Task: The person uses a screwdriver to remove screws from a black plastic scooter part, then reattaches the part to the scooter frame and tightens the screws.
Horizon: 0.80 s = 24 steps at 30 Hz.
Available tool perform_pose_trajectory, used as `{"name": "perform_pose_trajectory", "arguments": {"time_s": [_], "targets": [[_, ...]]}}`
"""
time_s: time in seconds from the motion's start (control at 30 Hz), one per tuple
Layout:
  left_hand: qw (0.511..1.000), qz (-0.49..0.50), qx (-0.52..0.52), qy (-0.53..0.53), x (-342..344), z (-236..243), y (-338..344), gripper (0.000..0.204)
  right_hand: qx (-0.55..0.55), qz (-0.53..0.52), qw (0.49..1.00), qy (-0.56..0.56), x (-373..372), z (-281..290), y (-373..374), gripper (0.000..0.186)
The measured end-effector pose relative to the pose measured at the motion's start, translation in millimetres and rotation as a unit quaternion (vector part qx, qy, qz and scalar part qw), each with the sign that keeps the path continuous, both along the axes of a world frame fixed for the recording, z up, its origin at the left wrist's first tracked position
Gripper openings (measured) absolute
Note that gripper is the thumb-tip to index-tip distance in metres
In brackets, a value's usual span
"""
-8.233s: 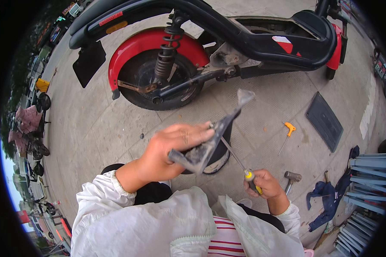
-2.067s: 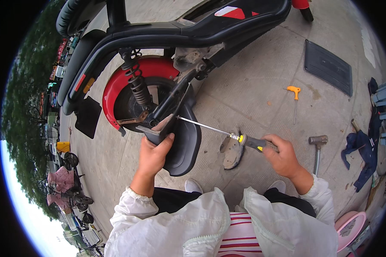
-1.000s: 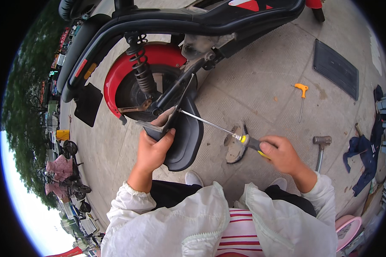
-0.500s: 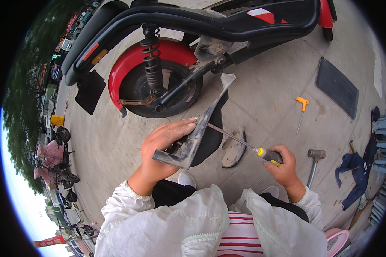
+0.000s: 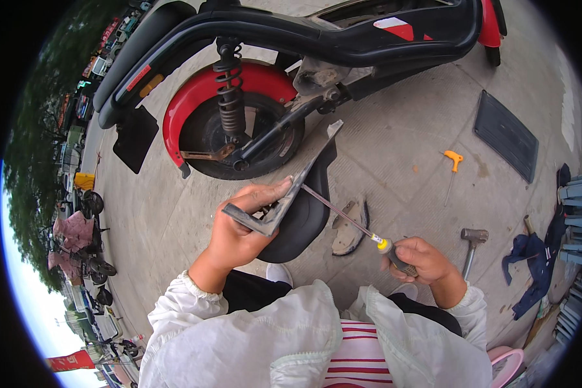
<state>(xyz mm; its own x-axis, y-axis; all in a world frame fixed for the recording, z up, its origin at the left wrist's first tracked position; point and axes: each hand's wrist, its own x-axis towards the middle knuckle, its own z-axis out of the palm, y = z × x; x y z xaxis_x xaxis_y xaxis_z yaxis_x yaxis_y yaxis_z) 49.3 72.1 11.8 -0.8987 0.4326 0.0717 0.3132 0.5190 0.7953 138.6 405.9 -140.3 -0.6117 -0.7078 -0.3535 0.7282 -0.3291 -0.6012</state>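
Observation:
My left hand [image 5: 242, 226] grips a dusty black plastic panel [image 5: 297, 223], fingers along its edge, and holds it tilted above the ground. A screwdriver [image 5: 349, 223] with a grey and yellow handle is in my right hand [image 5: 421, 260], fingers wrapped round the handle. Its long shaft points up and left, and the tip reaches the panel's edge close to my left fingers. What the tip touches is hidden. On the concrete behind the panel lies a curved, dirt-covered plastic piece [image 5: 349, 229]. Beyond my hands stands a scooter [image 5: 271, 39] with a red rear mudguard [image 5: 194, 90].
To the right lie an orange-handled hex key [image 5: 454, 158], a hammer [image 5: 473, 237], a flat black cover [image 5: 506, 136] and a dark blue cloth [image 5: 530, 262]. Stacked blue-grey stools [image 5: 577, 213] line the right edge. A pink basin [image 5: 507, 366] is at lower right.
The panel has turned in my left hand, showing more of its smooth black face. My right hand has shifted slightly down, with a changed hold on the screwdriver handle.

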Motion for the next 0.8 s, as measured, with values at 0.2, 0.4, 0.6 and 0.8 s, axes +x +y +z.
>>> {"name": "perform_pose_trajectory", "arguments": {"time_s": [0.2,0.4,0.6,0.8], "targets": [[0.975,0.147,0.029,-0.161,-8.4,-11.0,2.3,0.041,0.172,-0.146,0.961,0.158,-3.6,15.2,-3.9,0.042],[0.912,0.228,0.171,-0.295,-17.9,-41.8,-7.9,0.033,0.187,-0.333,0.875,0.298,4.4,37.9,-4.1,0.051],[0.773,0.155,0.232,-0.570,-23.7,-122.5,29.4,0.037,0.358,-0.355,0.669,0.546,3.6,69.8,14.0,0.057],[0.734,0.124,0.214,-0.633,0.5,-226.8,114.3,0.034,0.461,-0.289,0.639,0.544,18.1,63.6,36.9,0.055]]}}
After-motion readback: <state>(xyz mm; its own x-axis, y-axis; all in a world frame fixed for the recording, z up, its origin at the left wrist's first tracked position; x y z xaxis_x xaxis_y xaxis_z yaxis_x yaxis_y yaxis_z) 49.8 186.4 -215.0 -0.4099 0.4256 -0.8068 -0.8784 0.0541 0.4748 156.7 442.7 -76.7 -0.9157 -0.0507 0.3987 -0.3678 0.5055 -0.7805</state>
